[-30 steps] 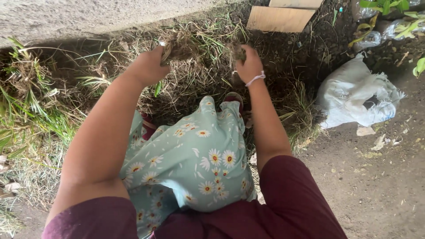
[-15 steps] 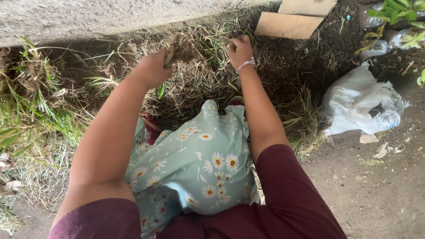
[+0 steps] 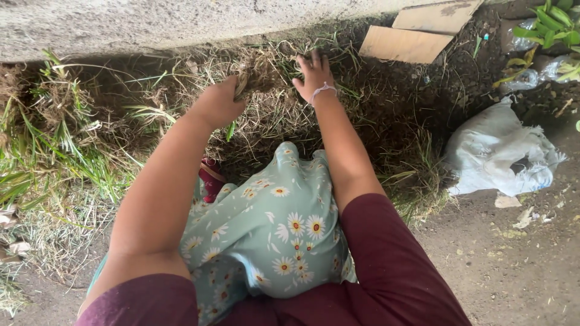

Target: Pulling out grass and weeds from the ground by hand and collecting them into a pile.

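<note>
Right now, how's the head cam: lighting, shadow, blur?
Head view: soft daylight, no glare; deep shadow along the base of the concrete wall; left hand and right hand reasonably sharp on the dry grass clump; white sack bright, not blown out.

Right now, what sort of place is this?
Likely an outdoor yard edge or roadside verge: bare dirt ground, dry grass along a concrete wall, and a white sack lying nearby.
</note>
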